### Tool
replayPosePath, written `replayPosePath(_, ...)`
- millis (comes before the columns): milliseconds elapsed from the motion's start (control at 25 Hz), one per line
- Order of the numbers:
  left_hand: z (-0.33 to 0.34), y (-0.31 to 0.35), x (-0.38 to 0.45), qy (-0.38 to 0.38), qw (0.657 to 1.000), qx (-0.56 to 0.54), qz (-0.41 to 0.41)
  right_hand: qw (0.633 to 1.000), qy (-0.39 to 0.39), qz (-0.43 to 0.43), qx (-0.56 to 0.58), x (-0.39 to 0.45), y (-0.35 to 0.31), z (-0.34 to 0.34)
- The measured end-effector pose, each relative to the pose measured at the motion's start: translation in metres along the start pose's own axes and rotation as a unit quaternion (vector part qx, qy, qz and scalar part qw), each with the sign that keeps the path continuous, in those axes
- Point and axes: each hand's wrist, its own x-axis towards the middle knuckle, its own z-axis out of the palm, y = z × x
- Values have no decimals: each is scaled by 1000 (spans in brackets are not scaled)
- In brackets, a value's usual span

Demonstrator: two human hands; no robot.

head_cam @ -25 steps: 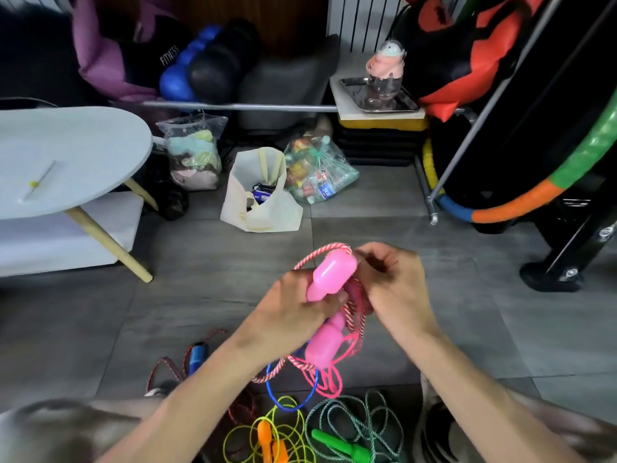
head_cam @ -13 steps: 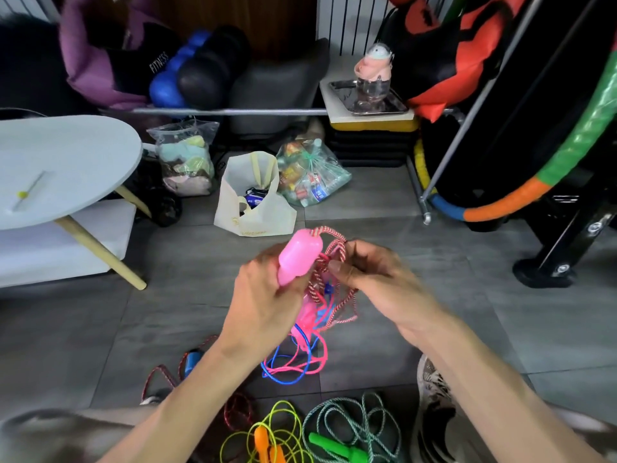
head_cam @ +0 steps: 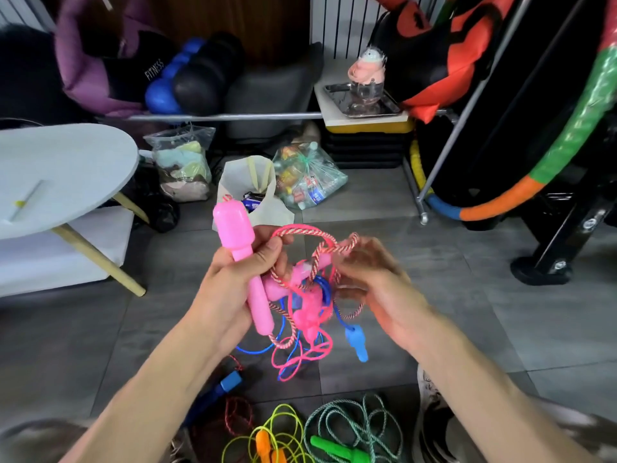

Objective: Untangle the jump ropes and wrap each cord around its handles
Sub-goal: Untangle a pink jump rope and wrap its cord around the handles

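Grey floor tiles [head_cam: 417,295] spread under me, crowded at the far edge by bags, a rack and a hoop, with a pale table [head_cam: 60,168] off to the left. My left hand [head_cam: 230,289] wraps its fingers around the pink handle [head_cam: 245,262], holding it upright above the floor, while my right hand [head_cam: 374,282] pinches a loop of the red-and-white braided cord [head_cam: 320,238] between thumb and fingertips. Below them hangs the knot: a pink cord [head_cam: 300,355], a blue cord [head_cam: 253,349] and a small blue handle [head_cam: 356,342] dangling free. To do this well, I judge I should keep the handle steady and ease the braided loop outward slowly, following it through the pink and blue strands rather than yanking, which could tighten the snarl. Open floor lies ahead and to the right; close to my body the orange-handled rope [head_cam: 267,442] and green-handled rope [head_cam: 347,436] lie waiting, so I should work high and forward.
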Motion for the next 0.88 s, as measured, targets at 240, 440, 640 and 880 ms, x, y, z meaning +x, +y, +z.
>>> replayPosePath(240,-6,0,2,96,975,194,52,971,53,-28,-231,0,23,11)
replayPosePath(440,-16,15,8,102,989,-55,-89,875,133,-223,-408,5,1,-10)
replayPosePath(640,-25,17,10,85,953,290,29,963,136,-109,-207,8,-11,-14)
replayPosePath(880,-24,21,12,102,983,146,39,992,15,-75,-96,-7,-39,-14)
